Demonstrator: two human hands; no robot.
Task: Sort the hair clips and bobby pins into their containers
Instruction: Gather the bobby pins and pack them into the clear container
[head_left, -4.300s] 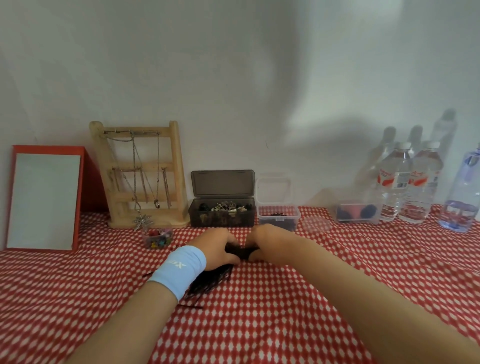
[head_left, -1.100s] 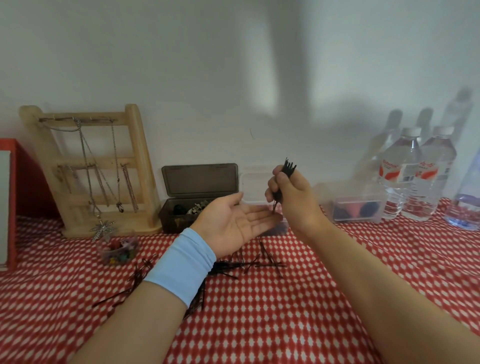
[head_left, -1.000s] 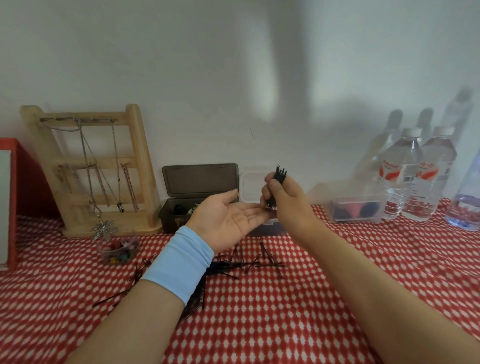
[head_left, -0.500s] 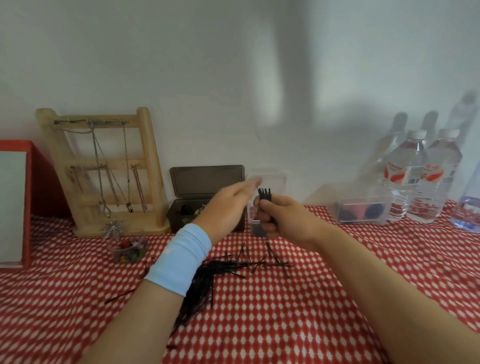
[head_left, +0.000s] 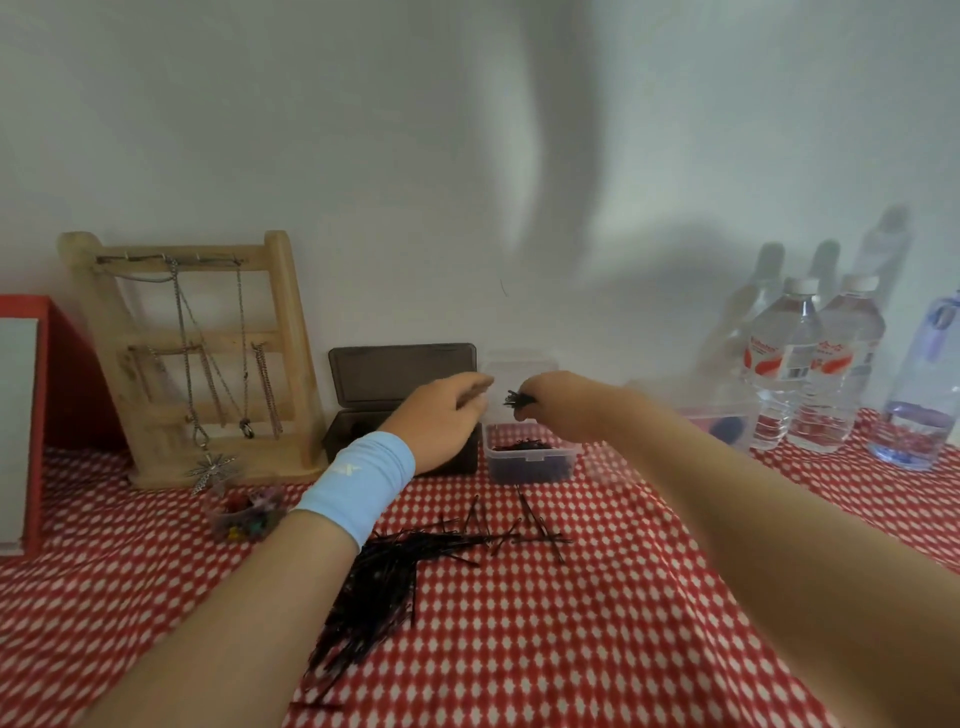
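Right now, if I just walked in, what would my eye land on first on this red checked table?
Probably the right hand, its fingers pinching a bunch of black bobby pins above the small clear container at the back, with the left hand open beside it. Next, the dark heap of loose pins on the red checked cloth in front, and the wooden stand hung with necklaces at the left.

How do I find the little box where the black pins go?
Start at the wooden necklace stand on the left and look right, past the dark box with its lid up. Beside it sits the small clear box, just below the right hand holding a bunch of bobby pins. Unlike its dark neighbour, it is see-through with black pins inside.
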